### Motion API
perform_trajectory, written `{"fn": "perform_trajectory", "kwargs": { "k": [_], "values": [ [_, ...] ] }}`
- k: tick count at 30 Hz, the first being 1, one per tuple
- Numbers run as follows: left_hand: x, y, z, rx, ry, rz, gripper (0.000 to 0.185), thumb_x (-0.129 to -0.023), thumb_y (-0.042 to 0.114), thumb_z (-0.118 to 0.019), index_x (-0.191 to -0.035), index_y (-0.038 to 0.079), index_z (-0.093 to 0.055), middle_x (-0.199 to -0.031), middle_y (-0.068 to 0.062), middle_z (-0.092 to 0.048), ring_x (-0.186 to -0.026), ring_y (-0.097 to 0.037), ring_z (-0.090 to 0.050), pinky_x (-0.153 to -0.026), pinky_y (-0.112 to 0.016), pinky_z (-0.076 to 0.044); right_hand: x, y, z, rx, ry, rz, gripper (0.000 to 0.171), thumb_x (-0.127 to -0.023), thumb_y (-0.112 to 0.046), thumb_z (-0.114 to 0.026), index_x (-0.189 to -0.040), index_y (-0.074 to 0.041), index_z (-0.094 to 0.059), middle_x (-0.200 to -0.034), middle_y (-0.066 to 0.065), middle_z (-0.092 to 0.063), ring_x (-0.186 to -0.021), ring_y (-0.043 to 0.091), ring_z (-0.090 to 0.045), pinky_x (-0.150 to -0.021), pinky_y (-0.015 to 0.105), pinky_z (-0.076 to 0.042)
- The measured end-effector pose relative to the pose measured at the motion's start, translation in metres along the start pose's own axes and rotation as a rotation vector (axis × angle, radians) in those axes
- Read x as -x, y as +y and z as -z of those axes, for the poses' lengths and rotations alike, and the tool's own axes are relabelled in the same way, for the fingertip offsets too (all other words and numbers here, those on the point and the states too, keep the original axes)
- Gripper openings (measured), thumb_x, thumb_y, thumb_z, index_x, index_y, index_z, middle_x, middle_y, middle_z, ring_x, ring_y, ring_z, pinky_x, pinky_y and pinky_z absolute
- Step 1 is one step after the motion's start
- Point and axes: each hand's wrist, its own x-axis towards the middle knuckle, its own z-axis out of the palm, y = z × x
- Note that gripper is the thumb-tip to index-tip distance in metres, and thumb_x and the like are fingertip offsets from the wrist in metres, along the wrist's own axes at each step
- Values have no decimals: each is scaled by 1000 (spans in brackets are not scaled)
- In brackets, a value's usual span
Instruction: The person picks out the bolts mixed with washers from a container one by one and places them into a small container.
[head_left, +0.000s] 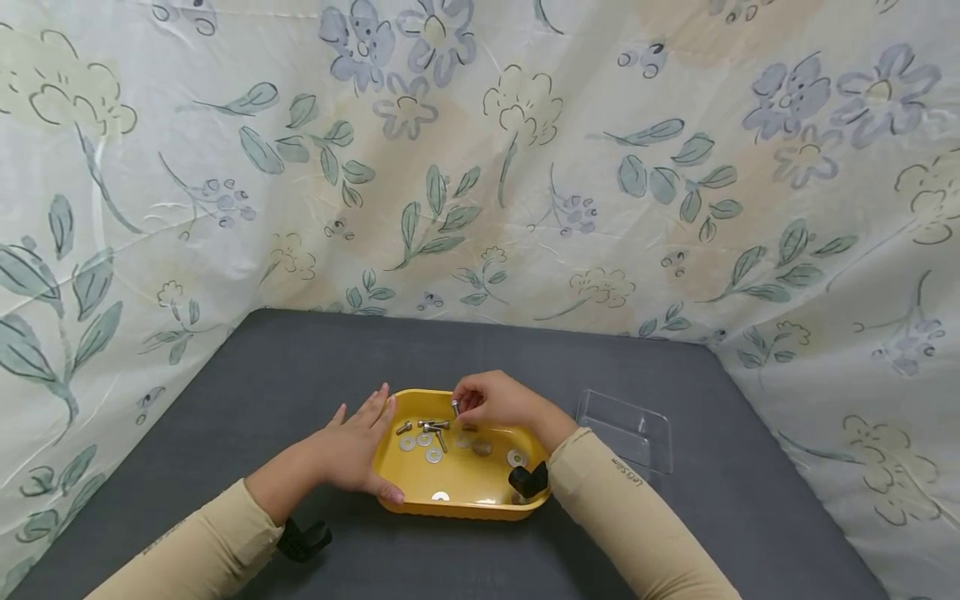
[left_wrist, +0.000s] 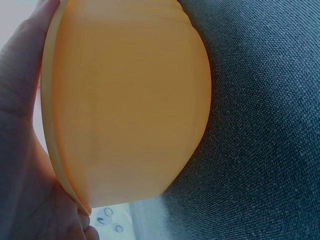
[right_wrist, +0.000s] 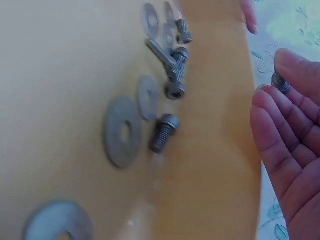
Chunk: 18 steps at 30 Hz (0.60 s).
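My left hand (head_left: 347,450) lies along the left rim of a yellow plastic tray (head_left: 465,483), fingers spread and straight; the left wrist view shows the tray's outer wall (left_wrist: 130,100) against that hand. Above the tray's far side, my right hand (head_left: 501,402) pinches a small metal socket-head screw (right_wrist: 280,83) between thumb and fingers. Inside the tray, several similar screws (head_left: 435,426) are clustered at the left, with flat washers (head_left: 433,455) around them. Another washer (head_left: 516,457) lies toward the right. In the right wrist view, a loose screw (right_wrist: 165,131) sits beside a large washer (right_wrist: 118,132).
To the right of the yellow tray stands a clear plastic tray (head_left: 637,429), partly behind the right forearm. Both rest on a dark grey tabletop (head_left: 360,350). A floral cloth (head_left: 480,167) hangs around the back and sides. Black devices (head_left: 303,542) are worn at the wrists.
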Motion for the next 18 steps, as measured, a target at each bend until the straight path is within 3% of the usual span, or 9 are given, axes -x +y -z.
{"fn": "perform_trajectory", "kwargs": {
  "k": [18],
  "values": [
    [2, 1, 2, -2, -4, -4, 129, -57, 79, -60, -146, 1, -7, -152, -16, 6, -139, -30, -2, -103, -63, -9, 14, -2, 37, 4, 71, -30, 20, -81, -17, -70, -99, -9, -64, -83, -4, -61, -77, 11, -59, -71, 23, -50]
  ]
}}
